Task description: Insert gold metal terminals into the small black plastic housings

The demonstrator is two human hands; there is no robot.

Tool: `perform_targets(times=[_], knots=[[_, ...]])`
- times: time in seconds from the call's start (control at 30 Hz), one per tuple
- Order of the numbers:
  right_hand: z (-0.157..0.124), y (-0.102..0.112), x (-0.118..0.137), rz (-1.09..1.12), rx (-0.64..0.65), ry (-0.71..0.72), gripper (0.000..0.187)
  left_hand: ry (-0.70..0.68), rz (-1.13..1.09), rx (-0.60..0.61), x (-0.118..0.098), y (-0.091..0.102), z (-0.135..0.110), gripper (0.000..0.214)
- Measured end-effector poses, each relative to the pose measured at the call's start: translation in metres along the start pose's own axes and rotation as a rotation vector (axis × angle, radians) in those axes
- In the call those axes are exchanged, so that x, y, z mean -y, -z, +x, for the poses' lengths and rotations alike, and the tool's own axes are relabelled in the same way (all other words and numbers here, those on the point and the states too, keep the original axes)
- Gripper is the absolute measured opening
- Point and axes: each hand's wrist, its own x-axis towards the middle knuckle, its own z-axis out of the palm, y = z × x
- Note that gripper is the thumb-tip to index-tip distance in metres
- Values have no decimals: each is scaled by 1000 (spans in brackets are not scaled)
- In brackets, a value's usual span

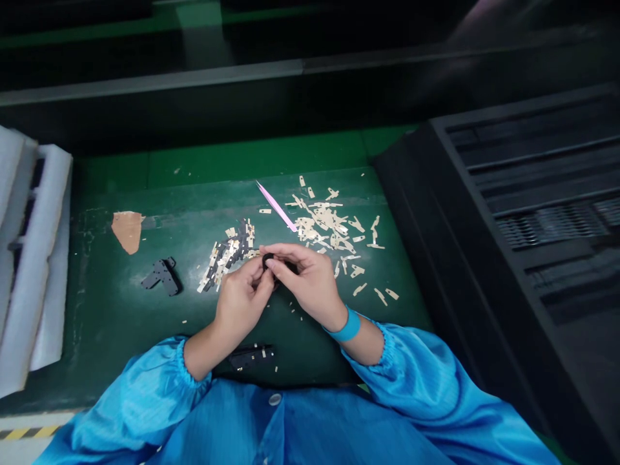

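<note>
Above the middle of the green table, my left hand (245,290) and my right hand (310,278) meet around a small black part (268,259). Fingers of both hands are closed on it and cover most of its shape. Just beyond my left hand lies a pile of black strips with pale metal pieces (227,252). Past my right hand, many thin pale metal tabs (329,223) are scattered. Pink tweezers (277,206) rest between the two piles. Close to my body lies a black piece with small metal bits (252,356).
Two black plastic parts (163,276) lie at the left, below a torn brown scrap (128,231). White foam sheets (43,258) stand along the left edge. A large black slatted rack (465,271) borders the right side. Tiny bits dot the green table (111,336).
</note>
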Motion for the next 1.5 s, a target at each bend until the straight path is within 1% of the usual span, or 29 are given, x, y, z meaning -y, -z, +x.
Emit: perform_targets(times=[0.27, 0.4, 0.5, 0.53, 0.6, 0.7, 0.77, 0.87, 0.97, 1.13, 1.37, 1.5], knots=[[-1, -1, -2, -8, 4, 7, 22, -1, 46, 6, 0, -1, -1, 18], [-3, -3, 0, -40, -12, 16, 22, -34, 140, -6, -2, 0, -2, 16], [-4, -4, 3, -115, -52, 44, 24, -72, 218, -32, -3, 1, -2, 14], [-4, -5, 3, -137, -56, 56, 25, -74, 211, -35, -3, 1, -2, 13], [-4, -4, 3, -130, -44, 76, 27, -54, 124, -15, -3, 1, 0, 12], [-2, -2, 2, -67, -23, 69, 22, -4, -42, 57, -3, 3, 3, 18], [0, -1, 1, -52, -21, 42, 18, 14, -82, 84, -2, 4, 4, 20], [2, 0, 1, -2, 15, 8, 17, 36, -123, 84, -2, 4, 5, 21], [3, 0, 2, 44, 47, 8, 19, 56, -182, 75, -2, 3, 5, 21], [3, -1, 1, 36, 25, -9, 17, 56, -113, 62, 0, 1, 3, 19], [3, 0, 2, 29, 45, -27, 19, 47, -77, 69, 0, 3, 5, 21], [2, -1, 3, 12, 48, -21, 18, 4, 12, 63, 0, 4, 4, 19]])
